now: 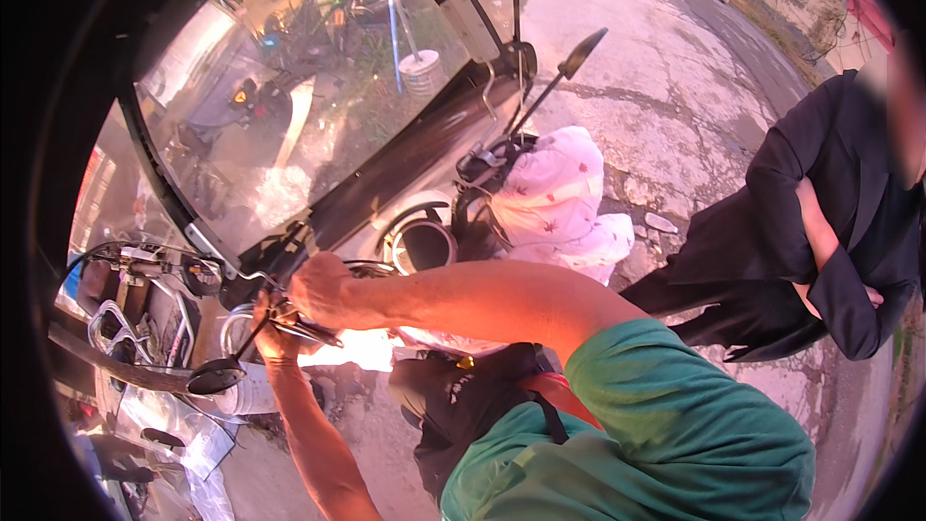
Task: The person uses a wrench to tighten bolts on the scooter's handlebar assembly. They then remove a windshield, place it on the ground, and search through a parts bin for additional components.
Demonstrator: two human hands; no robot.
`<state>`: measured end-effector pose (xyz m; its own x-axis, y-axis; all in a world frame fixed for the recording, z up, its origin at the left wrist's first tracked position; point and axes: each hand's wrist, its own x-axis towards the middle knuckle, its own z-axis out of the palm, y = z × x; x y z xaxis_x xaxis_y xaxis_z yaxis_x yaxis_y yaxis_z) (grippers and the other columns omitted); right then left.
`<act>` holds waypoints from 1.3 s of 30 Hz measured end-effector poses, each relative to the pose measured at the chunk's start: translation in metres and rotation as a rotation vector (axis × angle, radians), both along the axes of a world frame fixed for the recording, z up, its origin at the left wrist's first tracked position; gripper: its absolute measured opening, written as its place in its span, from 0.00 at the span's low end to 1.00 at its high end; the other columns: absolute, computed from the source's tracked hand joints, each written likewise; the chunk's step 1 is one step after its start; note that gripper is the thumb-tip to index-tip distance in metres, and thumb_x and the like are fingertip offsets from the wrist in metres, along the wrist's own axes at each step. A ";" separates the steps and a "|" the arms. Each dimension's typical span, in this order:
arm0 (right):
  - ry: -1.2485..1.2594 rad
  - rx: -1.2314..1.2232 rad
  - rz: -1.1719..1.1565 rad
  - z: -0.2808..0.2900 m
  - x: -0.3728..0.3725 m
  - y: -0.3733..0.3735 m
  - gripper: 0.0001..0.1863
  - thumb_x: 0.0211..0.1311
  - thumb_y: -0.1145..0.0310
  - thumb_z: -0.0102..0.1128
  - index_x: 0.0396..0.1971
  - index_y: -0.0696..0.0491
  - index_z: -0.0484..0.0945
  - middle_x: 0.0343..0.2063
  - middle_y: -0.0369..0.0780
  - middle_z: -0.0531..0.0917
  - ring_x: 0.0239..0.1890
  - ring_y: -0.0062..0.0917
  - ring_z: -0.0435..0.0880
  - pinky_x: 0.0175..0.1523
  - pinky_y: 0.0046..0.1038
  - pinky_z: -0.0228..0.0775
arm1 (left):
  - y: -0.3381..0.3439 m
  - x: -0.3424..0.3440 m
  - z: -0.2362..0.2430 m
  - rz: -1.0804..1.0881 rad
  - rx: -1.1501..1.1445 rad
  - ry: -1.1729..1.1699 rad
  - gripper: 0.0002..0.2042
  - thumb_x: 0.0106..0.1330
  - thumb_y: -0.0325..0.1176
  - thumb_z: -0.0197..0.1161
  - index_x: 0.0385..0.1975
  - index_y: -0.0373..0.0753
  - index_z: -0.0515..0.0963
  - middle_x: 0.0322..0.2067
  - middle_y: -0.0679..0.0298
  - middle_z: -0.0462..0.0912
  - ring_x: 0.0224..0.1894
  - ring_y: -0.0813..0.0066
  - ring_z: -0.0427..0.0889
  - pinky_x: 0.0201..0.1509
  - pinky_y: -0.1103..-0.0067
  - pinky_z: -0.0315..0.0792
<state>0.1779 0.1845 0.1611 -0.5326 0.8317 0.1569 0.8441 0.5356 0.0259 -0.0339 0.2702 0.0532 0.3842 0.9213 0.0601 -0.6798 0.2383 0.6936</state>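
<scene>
Both my hands are at the left handlebar (246, 282) of a motor scooter. My right hand (321, 291) reaches across from a green sleeve and is closed in a fist over the bar, where the mirror stem joins it. Just below, my left hand (275, 330) wraps around the thin dark stem (253, 340) of the left mirror (214, 376); a dark lever-like piece (311, 331) sticks out beside its fingers. What lies inside the fists is hidden.
A clear windshield (289, 106) rises ahead, with a round gauge (424, 246) behind it. A pink patterned cloth (559, 203) covers the right side below the right mirror (584, 48). A person in black (830, 232) stands at right with arms crossed. A black bag (463, 405) hangs on my chest.
</scene>
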 end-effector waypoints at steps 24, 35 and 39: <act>-0.035 0.002 -0.060 0.000 -0.011 -0.005 0.08 0.57 0.65 0.60 0.29 0.49 0.87 0.30 0.36 0.88 0.37 0.27 0.88 0.35 0.33 0.77 | -0.013 0.015 0.013 0.053 -0.075 -0.021 0.13 0.69 0.33 0.60 0.47 0.31 0.75 0.20 0.70 0.71 0.19 0.82 0.67 0.23 0.86 0.63; 0.014 0.001 0.115 0.016 0.012 -0.004 0.09 0.55 0.64 0.61 0.30 0.51 0.86 0.29 0.41 0.87 0.35 0.32 0.88 0.36 0.35 0.79 | -0.015 0.016 0.017 0.041 -0.041 0.012 0.14 0.70 0.34 0.59 0.48 0.31 0.74 0.19 0.73 0.66 0.17 0.84 0.66 0.23 0.85 0.63; 0.445 -0.386 -0.130 0.001 0.042 -0.033 0.20 0.61 0.53 0.54 0.29 0.58 0.82 0.28 0.47 0.85 0.34 0.38 0.87 0.40 0.38 0.76 | -0.017 0.015 0.013 -0.016 0.024 -0.083 0.10 0.68 0.34 0.61 0.42 0.34 0.75 0.19 0.71 0.68 0.19 0.81 0.67 0.21 0.83 0.61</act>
<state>0.2196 0.1514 0.1617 -0.3752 0.9268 0.0150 0.7884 0.3276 -0.5207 -0.0192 0.2531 0.0662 0.3918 0.9129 0.1147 -0.7314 0.2334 0.6408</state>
